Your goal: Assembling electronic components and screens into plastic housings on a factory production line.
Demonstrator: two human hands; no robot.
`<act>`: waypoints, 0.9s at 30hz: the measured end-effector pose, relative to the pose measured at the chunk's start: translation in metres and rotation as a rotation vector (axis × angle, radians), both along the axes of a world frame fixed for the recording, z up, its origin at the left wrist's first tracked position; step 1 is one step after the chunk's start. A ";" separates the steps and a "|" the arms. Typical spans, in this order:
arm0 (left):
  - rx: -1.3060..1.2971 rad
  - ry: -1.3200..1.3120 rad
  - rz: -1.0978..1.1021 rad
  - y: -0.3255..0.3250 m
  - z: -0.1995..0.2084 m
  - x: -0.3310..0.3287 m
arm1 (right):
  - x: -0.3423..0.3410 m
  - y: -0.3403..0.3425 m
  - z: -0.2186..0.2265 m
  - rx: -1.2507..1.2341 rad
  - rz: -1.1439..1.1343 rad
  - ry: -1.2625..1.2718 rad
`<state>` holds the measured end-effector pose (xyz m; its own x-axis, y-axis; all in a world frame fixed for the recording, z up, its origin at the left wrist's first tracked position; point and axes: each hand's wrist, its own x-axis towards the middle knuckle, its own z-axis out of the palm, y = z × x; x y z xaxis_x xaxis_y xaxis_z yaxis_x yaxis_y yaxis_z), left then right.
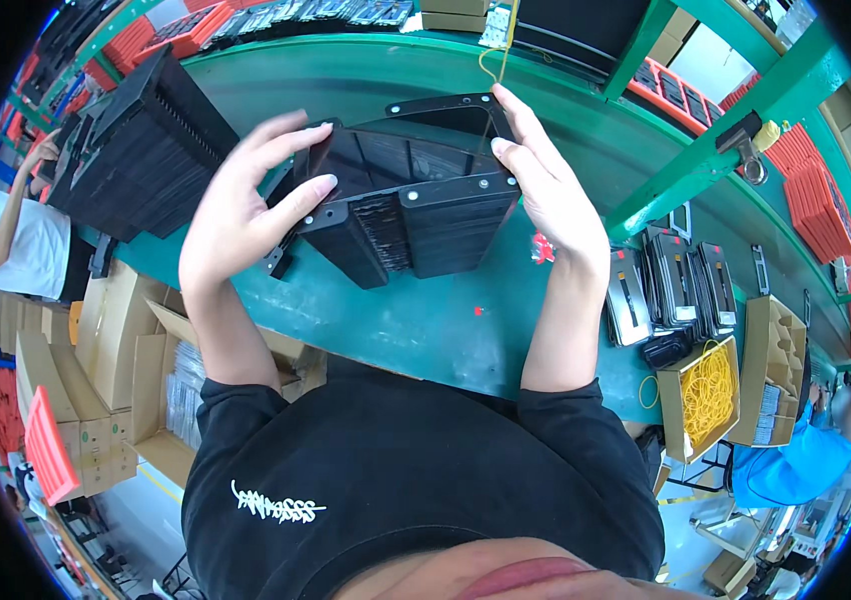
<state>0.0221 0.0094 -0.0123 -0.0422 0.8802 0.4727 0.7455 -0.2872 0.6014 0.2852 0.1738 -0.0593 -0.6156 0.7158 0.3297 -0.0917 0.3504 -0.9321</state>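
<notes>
A black frame-like part (456,190) with small silver round spots at its corners lies across the top of stacked black pieces (354,245) on the green bench. My left hand (246,210) grips the left end, thumb on the near corner and fingers at the far one; its back fingers are slightly blurred. At the right end, my right hand (551,190) pinches the side, with thumb and index finger over the edge. Whether the frame is loose from the pieces beneath I cannot tell. To the left rises a tall stack of black trays (151,150).
Flat silver-and-black panels (629,300) lie at the right, near a box of yellow bands (708,395). A green post (686,185) rises beyond my right hand. Cardboard boxes (161,385) stand at lower left. People work at both sides.
</notes>
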 end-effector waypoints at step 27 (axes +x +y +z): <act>0.251 -0.551 -0.059 0.027 -0.067 0.019 | -0.009 0.032 -0.009 0.074 -0.171 0.000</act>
<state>0.0408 0.0367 -0.0790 -0.2943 0.7529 0.5886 0.3221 -0.5017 0.8028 0.2763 0.2056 -0.0682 -0.4872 0.7837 0.3852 -0.0250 0.4283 -0.9033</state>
